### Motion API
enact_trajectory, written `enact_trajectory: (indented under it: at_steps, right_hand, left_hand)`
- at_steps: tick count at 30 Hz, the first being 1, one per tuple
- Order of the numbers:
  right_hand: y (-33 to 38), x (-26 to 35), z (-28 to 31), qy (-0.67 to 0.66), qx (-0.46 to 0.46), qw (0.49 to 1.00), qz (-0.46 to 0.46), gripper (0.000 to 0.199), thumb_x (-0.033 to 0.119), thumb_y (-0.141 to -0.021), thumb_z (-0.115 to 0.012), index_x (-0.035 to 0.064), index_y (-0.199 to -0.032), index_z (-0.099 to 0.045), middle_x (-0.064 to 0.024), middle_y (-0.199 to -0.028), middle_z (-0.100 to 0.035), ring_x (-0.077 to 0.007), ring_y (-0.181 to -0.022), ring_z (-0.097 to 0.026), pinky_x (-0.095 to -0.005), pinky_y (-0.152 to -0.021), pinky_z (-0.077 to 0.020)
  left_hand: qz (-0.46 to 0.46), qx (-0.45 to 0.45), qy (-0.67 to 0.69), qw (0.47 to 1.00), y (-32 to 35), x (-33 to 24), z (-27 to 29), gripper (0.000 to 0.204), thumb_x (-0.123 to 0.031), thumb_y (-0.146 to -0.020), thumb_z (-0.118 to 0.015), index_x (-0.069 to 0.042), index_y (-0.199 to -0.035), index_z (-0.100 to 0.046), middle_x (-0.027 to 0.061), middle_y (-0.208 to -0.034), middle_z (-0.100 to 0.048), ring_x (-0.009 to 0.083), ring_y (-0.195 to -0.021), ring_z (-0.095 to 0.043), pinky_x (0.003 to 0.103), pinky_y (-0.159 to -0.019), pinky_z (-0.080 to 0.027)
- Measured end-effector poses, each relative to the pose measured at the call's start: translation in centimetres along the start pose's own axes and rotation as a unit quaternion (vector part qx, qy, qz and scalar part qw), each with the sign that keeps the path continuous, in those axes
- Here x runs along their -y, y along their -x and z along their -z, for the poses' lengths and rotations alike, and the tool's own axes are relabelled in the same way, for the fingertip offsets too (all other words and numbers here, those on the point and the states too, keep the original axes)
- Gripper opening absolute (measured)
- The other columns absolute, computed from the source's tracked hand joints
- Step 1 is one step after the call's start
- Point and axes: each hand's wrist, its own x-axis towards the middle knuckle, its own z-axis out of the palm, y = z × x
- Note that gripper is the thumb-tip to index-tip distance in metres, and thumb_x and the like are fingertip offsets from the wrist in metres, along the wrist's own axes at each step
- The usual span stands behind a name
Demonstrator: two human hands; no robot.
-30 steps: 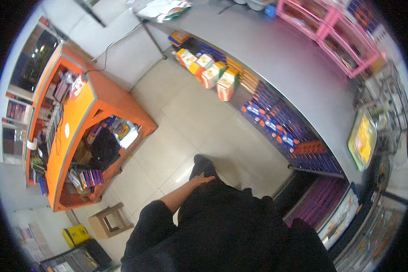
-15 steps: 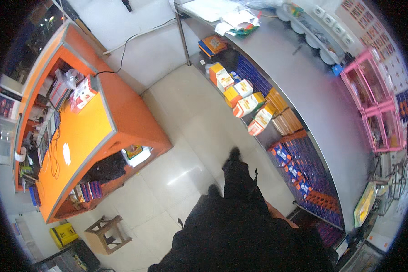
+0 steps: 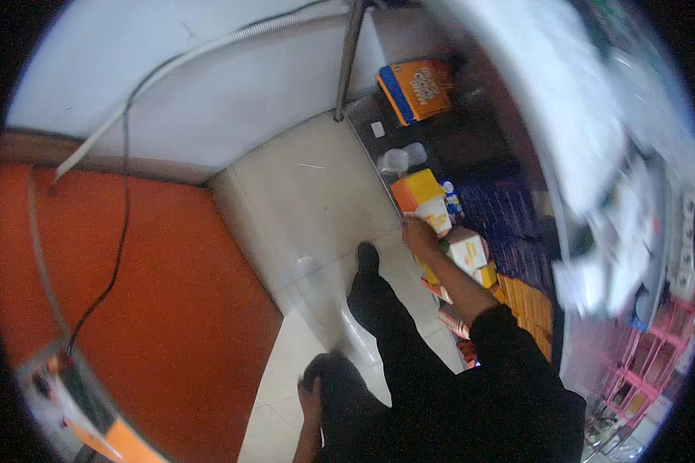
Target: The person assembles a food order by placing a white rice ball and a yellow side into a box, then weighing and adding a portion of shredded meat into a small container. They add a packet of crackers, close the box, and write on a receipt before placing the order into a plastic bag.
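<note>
My right hand (image 3: 418, 234) reaches forward and down to a yellow and white box (image 3: 423, 199) standing on the floor in a row of boxes. The fingers lie on the box's lower edge; whether they grip it is too blurred to tell. A second white and orange box (image 3: 468, 248) stands just right of my forearm. My left hand (image 3: 310, 395) hangs low beside my dark trouser leg and holds nothing. My dark shoe (image 3: 367, 258) is planted on the pale floor tiles, left of the boxes.
An orange counter (image 3: 131, 293) with a black cable fills the left. An orange and blue carton (image 3: 417, 89) lies by a metal table leg (image 3: 347, 62). Dark blue packs (image 3: 510, 224) and orange packs (image 3: 529, 305) line the floor under a white table (image 3: 564, 108). Pink trays (image 3: 641, 355) stand far right.
The view has swung forward and down toward the row of boxes. My right arm, not seen half a second ago, has stretched out to the yellow and white box.
</note>
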Motion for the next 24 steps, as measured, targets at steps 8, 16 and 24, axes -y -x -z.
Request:
enact_trajectory:
  at_steps: [8, 16, 24]
  right_hand:
    - [-24.4, -1.8, -8.0, 0.081, -0.139, 0.954, -0.253, 0.04, 0.026, -0.078, -0.06, 0.0028, -0.108, -0.049, -0.0198, -0.1, -0.058, -0.0366, -0.093, -0.057, -0.0432, -0.079, -0.0463]
    - [-25.5, -4.8, -13.5, -0.059, -0.184, 0.944, -0.268, 0.047, 0.02, -0.076, -0.062, 0.0058, -0.116, -0.041, -0.0153, -0.108, -0.055, -0.0313, -0.097, -0.056, -0.0416, -0.081, -0.045]
    - [-28.6, -8.4, -18.7, -0.654, -0.301, 0.681, -0.134, 0.026, 0.005, -0.081, -0.053, 0.0043, -0.107, -0.048, -0.0097, -0.09, -0.057, -0.0247, -0.083, -0.057, -0.0361, -0.075, -0.0477]
  left_hand:
    - [-0.034, 0.111, 0.207, 0.971, -23.4, -12.9, -17.3, 0.048, -0.014, -0.085, -0.055, -0.002, -0.128, -0.037, 0.016, -0.121, -0.047, 0.0221, -0.111, -0.046, 0.032, -0.095, -0.036]
    - [-0.258, 0.175, 0.045, 0.949, -43.7, -18.5, -23.5, 0.049, -0.016, -0.085, -0.056, -0.003, -0.127, -0.035, 0.0119, -0.096, -0.057, 0.019, -0.09, -0.056, 0.032, -0.079, -0.045]
    - [-0.534, 0.142, -0.046, 0.832, -47.3, -32.6, -34.8, 0.076, -0.027, -0.071, -0.07, 0.003, -0.129, -0.031, 0.0249, -0.119, -0.044, 0.034, -0.111, -0.045, 0.039, -0.091, -0.039]
